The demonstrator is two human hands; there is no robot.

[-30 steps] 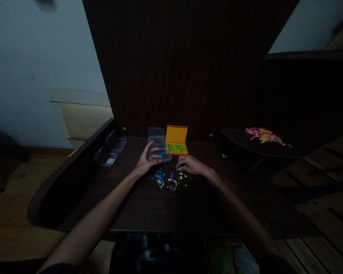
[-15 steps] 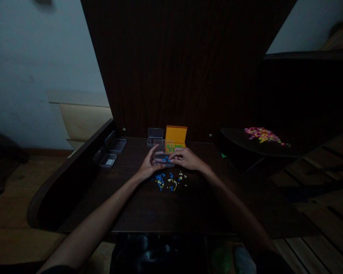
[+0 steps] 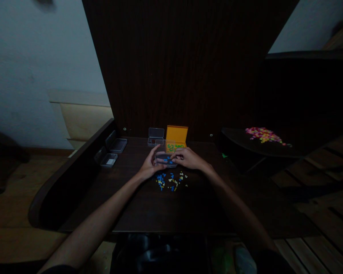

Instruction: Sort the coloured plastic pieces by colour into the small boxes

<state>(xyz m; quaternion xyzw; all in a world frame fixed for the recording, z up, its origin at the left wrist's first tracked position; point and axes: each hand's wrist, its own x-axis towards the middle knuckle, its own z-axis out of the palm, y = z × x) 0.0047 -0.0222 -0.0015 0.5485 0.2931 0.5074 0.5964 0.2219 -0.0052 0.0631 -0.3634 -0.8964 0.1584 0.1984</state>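
My left hand (image 3: pixel 149 166) grips the left side of a small clear plastic box (image 3: pixel 165 159) that holds a few blue pieces. My right hand (image 3: pixel 188 158) is closed on the same box's right side, fingers at its rim. Both hold it just above the dark wooden table (image 3: pixel 148 205). Right below the box lies a loose scatter of blue, yellow and white small pieces (image 3: pixel 170 181). Behind it stands an open orange box (image 3: pixel 176 139) with green and yellow pieces inside.
Another clear box (image 3: pixel 155 136) stands open left of the orange one. Two more clear boxes (image 3: pixel 114 151) lie near the table's raised left edge. A heap of pink and yellow pieces (image 3: pixel 263 134) sits on a dark surface to the right. A dark panel rises behind.
My right hand left the scattered pieces and moved up to the clear box, joining the left hand. The box has shifted slightly nearer and to the right.
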